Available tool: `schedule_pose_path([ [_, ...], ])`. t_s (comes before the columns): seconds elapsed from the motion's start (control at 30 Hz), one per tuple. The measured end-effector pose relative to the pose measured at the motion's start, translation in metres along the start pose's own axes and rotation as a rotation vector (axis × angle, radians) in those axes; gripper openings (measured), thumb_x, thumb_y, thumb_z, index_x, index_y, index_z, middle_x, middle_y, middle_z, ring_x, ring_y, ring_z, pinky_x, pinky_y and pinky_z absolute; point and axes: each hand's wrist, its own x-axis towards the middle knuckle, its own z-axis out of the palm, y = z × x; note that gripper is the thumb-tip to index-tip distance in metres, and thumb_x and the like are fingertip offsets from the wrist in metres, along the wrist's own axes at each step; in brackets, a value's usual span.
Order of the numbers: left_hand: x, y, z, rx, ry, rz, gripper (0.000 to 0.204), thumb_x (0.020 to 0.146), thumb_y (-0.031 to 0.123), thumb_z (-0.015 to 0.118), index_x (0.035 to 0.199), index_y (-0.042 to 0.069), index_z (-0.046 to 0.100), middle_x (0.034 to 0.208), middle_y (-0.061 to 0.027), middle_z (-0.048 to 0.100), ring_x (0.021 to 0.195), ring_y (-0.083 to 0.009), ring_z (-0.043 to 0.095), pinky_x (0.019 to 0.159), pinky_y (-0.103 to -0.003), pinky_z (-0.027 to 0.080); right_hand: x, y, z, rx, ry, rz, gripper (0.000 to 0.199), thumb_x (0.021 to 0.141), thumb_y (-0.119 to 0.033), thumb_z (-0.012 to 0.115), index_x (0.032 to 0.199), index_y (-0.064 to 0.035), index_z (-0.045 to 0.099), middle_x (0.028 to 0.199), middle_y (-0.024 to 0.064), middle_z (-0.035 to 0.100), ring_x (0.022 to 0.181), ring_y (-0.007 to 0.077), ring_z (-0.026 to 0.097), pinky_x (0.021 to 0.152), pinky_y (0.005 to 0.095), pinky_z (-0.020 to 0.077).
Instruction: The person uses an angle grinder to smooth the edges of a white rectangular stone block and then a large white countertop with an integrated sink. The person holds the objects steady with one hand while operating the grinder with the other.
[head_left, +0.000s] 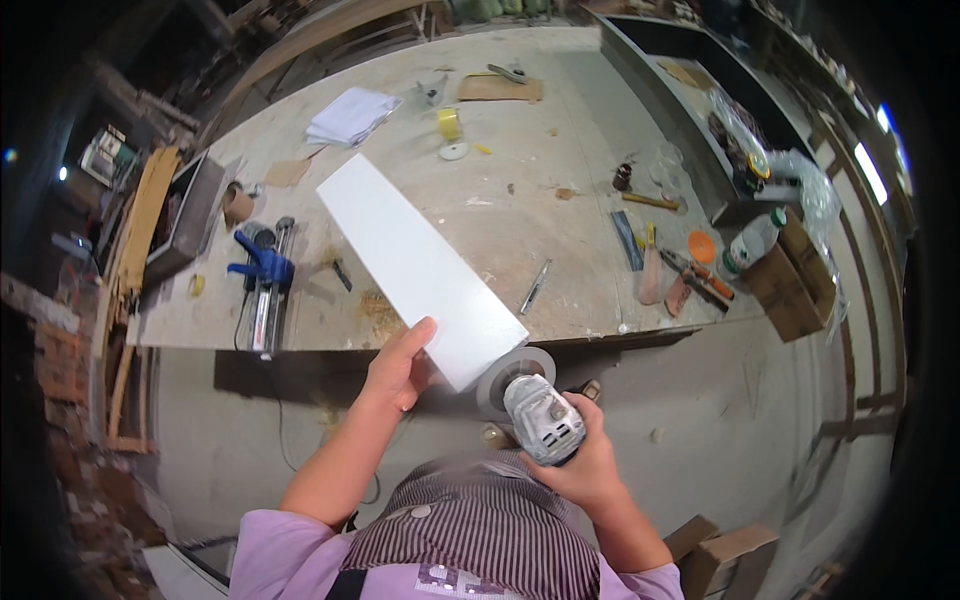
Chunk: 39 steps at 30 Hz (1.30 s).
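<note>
White board [422, 275] in left grip [401, 368], lengthwise toward far left, right grip [588, 458] clasping grinder [542, 415]

Workbench [590, 305]: caulking gun [265, 263] left of board [418, 268], paper sheets [350, 115] behind, utility knife [536, 287] right, pliers [702, 275] farther right, bottle [752, 243] near those. Angle grinder [545, 422] before front edge, at board's near end.

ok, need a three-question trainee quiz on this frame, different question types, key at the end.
1. Which hand holds the white panel, and what is in the other?
2. True or false: the blue caulking gun lies left of the white panel.
3. The round disc just left of the bottle is: A) blue, B) orange, C) black.

Key: 1. Left hand; the right hand holds an angle grinder. 2. True. 3. B.
</note>
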Motion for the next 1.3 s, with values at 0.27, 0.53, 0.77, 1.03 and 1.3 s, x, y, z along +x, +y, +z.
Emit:
schedule_pose_path([
  [0.27,0.003,-0.005,0.008,-0.032,-0.025,0.065,0.058,0.086,0.044,0.071,0.125,0.003,0.055,0.104,-0.0078,0.066,0.086,-0.0171,0.067,0.059,-0.03,0.056,0.001,-0.016,0.003,-0.164,-0.071,-0.008,0.09,0.062,-0.02,0.09,0.135,-0.003,0.039,0.117,0.0192,0.061,0.107,0.0317,0.064,0.091,0.0396,0.0515],
  [0.53,-0.002,-0.002,0.003,-0.055,-0.047,-0.017,0.057,0.091,0.033,0.069,0.133,0.0,0.05,0.121,-0.0103,0.061,0.107,-0.0218,0.062,0.086,-0.038,0.053,0.01,-0.018,0.008,-0.127,0.118,-0.041,0.085,0.064,-0.017,0.087,0.132,-0.0033,0.038,0.118,0.0201,0.059,0.103,0.0314,0.065,0.09,0.0395,0.0512],
  [0.77,0.0,0.0,0.007,-0.015,-0.055,0.05,0.062,0.085,0.043,0.072,0.128,0.001,0.052,0.104,-0.011,0.066,0.085,-0.0201,0.069,0.061,-0.033,0.06,0.04,-0.009,-0.014,-0.004,0.381,0.065,0.087,0.064,-0.014,0.088,0.132,-0.0011,0.035,0.112,0.0178,0.058,0.102,0.0235,0.059,0.091,0.0362,0.0486],
  [1.03,0.006,-0.005,0.0,-0.017,-0.079,0.062,0.06,0.086,0.042,0.071,0.126,0.001,0.053,0.103,-0.0105,0.066,0.083,-0.0193,0.069,0.055,-0.032,0.059,0.001,-0.026,0.003,-0.158,-0.109,0.046,0.094,0.061,-0.019,0.092,0.135,-0.0038,0.036,0.12,0.0178,0.058,0.11,0.0279,0.061,0.094,0.0382,0.0495],
  [1.3,0.001,-0.002,0.006,-0.024,-0.052,0.04,0.06,0.086,0.042,0.071,0.126,0.001,0.053,0.103,-0.0104,0.066,0.082,-0.0178,0.068,0.053,-0.029,0.056,0.006,-0.027,0.006,-0.156,0.035,0.067,0.089,0.064,-0.022,0.089,0.133,-0.0039,0.036,0.114,0.0216,0.061,0.104,0.0335,0.064,0.09,0.0401,0.051],
])
